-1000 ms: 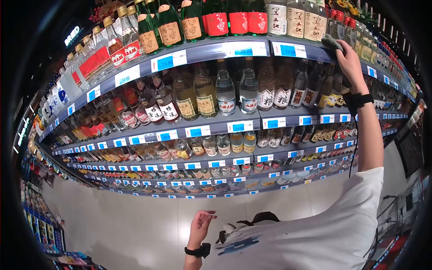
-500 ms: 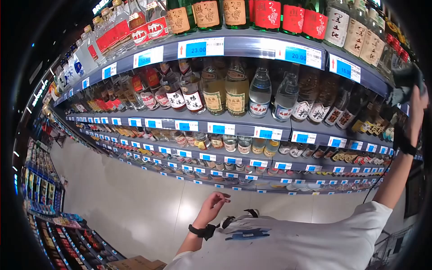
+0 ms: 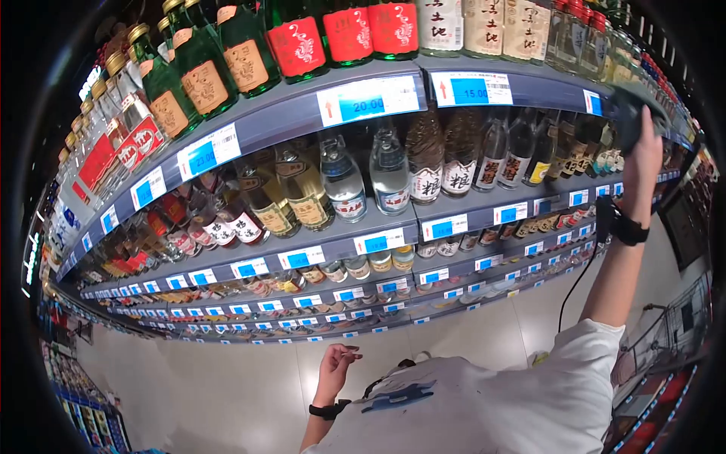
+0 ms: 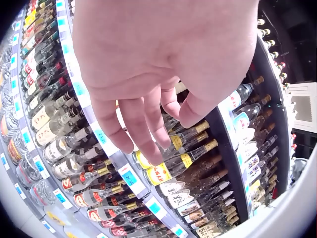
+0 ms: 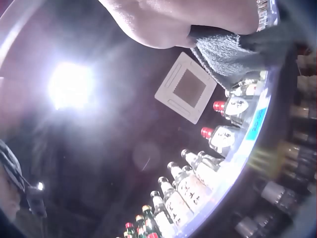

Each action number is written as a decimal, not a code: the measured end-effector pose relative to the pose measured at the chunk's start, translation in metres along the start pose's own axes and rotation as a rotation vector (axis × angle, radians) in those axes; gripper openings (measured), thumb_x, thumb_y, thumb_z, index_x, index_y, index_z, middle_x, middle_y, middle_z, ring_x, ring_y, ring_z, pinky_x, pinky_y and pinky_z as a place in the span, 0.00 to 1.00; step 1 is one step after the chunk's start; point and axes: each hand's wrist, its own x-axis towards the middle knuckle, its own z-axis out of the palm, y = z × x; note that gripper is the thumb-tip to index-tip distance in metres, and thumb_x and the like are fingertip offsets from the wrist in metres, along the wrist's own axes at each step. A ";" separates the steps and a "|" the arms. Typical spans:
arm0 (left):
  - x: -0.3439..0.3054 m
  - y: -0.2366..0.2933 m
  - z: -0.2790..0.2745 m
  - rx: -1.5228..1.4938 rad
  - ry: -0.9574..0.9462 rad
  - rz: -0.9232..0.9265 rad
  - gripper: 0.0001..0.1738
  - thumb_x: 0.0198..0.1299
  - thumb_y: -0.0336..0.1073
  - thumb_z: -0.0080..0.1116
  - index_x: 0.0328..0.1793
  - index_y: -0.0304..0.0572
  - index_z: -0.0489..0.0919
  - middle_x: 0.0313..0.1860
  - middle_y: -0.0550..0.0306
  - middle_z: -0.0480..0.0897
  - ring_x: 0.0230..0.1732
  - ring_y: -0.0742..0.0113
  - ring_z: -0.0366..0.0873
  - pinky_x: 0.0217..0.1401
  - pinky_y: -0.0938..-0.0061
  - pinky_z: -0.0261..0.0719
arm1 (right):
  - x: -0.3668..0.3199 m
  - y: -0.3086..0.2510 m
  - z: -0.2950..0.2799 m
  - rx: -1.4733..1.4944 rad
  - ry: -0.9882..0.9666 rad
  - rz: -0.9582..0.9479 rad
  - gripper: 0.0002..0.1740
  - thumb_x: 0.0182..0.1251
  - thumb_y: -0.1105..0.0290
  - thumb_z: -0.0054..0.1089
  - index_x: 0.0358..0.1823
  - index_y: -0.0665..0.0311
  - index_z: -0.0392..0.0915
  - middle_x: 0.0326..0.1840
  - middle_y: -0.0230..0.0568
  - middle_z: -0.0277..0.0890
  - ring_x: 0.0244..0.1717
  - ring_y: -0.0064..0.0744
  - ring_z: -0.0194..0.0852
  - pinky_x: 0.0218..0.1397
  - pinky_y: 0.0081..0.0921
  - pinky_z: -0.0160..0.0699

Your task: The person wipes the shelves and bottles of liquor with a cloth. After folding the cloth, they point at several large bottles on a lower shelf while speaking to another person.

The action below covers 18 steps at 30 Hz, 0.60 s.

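Note:
My right hand (image 3: 643, 155) grips a grey cloth (image 3: 634, 113) at the front edge of the top shelf (image 3: 280, 117), toward the right. In the right wrist view the fuzzy cloth (image 5: 220, 52) hangs from the hand and overlaps the shelf rim near bottles with red caps (image 5: 219, 106). My left hand (image 3: 333, 369) hangs low in front of my body. Its fingers (image 4: 133, 124) are loosely bent with nothing between them, and shelves of bottles lie behind it in the left wrist view.
Green bottles with red labels (image 3: 346, 38) and pale-labelled bottles (image 3: 484, 26) line the top shelf close to its edge. Price tags (image 3: 370, 102) run along every shelf front. Clear bottles (image 3: 349, 185) stand one shelf below. A wire cart (image 3: 665, 333) is at the right.
The head view swung left and then back right. My right hand, still with the cloth, has moved further right and slightly down along the shelf edge. The left hand stays low.

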 end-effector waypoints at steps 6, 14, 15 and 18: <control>0.005 -0.004 0.002 0.007 -0.034 0.018 0.07 0.76 0.22 0.51 0.54 0.39 0.71 0.58 0.46 0.83 0.54 0.60 0.85 0.62 0.67 0.81 | -0.053 -0.015 0.080 -0.569 -0.370 -0.462 0.19 0.80 0.61 0.51 0.57 0.69 0.80 0.48 0.52 0.85 0.51 0.49 0.84 0.58 0.36 0.77; -0.010 -0.009 -0.004 0.023 0.006 0.013 0.07 0.76 0.22 0.52 0.55 0.38 0.72 0.58 0.45 0.83 0.53 0.59 0.86 0.62 0.66 0.82 | -0.049 -0.026 0.090 -0.818 -0.591 -0.659 0.19 0.76 0.64 0.51 0.55 0.73 0.78 0.56 0.60 0.80 0.62 0.63 0.74 0.66 0.46 0.72; -0.011 -0.009 -0.004 0.022 0.016 0.017 0.07 0.75 0.22 0.52 0.55 0.38 0.72 0.58 0.45 0.83 0.53 0.59 0.86 0.62 0.65 0.82 | -0.052 -0.029 0.090 -0.821 -0.620 -0.715 0.17 0.74 0.67 0.52 0.55 0.73 0.78 0.58 0.59 0.80 0.61 0.63 0.74 0.66 0.46 0.72; -0.013 -0.005 -0.003 0.017 0.031 0.002 0.06 0.75 0.23 0.52 0.54 0.38 0.72 0.57 0.45 0.83 0.53 0.59 0.86 0.62 0.65 0.82 | -0.056 -0.026 0.091 -0.951 -0.669 -1.075 0.16 0.70 0.71 0.54 0.55 0.73 0.77 0.60 0.58 0.78 0.60 0.62 0.73 0.66 0.46 0.73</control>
